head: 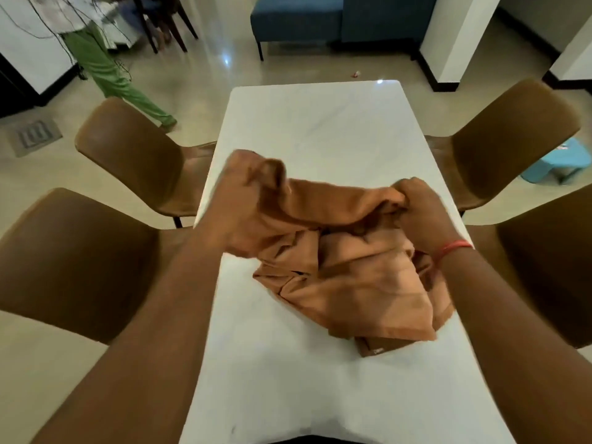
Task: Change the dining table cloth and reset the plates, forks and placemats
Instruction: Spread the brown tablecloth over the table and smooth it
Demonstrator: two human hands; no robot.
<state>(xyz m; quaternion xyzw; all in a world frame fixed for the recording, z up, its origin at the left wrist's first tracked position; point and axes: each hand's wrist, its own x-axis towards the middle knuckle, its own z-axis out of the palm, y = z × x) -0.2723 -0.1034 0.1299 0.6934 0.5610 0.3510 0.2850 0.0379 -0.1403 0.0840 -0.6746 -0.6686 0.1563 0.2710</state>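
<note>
Cloth (346, 277) bunched mid-table (320, 123), its upper edge gripped between left hand (246, 200) and right hand (419, 209), fingers curled tight.

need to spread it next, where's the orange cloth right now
In the head view the orange cloth lies bunched on the near middle of the white table, its upper edge gripped by the left hand and right hand.

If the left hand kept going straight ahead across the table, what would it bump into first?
Probably nothing soon. The left hand, gripping the orange cloth, points along the bare white table; past its far edge only floor shows. Depth is hard to judge.
</note>
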